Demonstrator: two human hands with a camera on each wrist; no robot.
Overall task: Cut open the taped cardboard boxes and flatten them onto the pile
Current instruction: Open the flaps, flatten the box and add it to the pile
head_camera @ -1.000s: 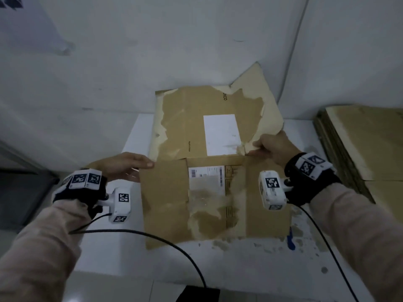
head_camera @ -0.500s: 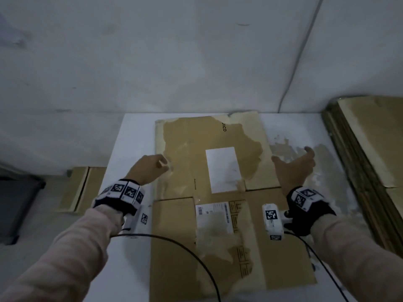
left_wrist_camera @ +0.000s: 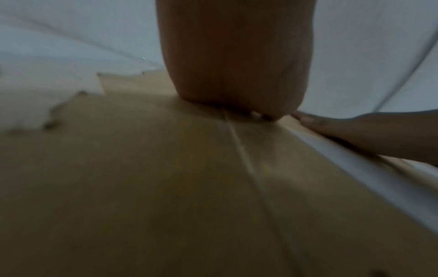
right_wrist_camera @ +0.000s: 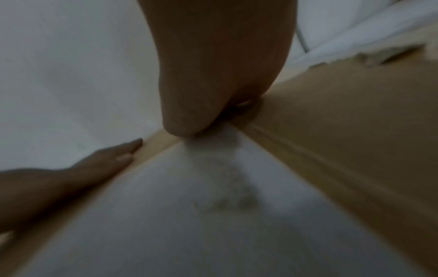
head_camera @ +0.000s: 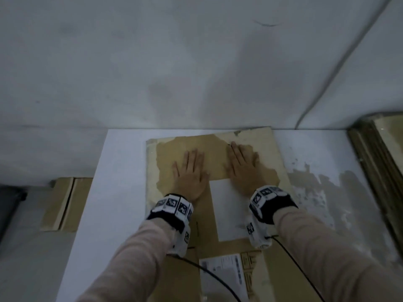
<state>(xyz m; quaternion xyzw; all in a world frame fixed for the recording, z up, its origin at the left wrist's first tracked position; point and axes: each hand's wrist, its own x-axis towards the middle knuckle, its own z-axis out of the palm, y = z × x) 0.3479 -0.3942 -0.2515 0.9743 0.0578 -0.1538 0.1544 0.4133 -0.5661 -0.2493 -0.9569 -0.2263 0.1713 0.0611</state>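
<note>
While both my palms lie flat on the far flap of the box point(head_camera: 185, 147), nothing is actually gripped: my left hand point(head_camera: 190, 171) and right hand point(head_camera: 241, 166) are spread, fingers straight, pressing down side by side. The box lies opened out on the white desk point(head_camera: 122, 162), its far edge near the wall point(head_camera: 196, 73), a white label point(head_camera: 226, 212) just below my right palm. The pile point(head_camera: 379, 171) sits well apart at my right, so the box is flattened but not yet on it.

I judge the main risk to be spring-back. Cardboard creases hold memory, and if I lift both palms at once the far flap may rise again. The desk looks smooth, so a push with any forward lean could slide the sheet into the wall and buckle it.

The torn, peeling skin under my hands could snag a finger and rip further as I drag off it. My wrist cables point(head_camera: 216, 277) trail across the near panel; lifting the sheet toward the pile could catch them. An open grip also means a slip once I start to carry it.
</note>
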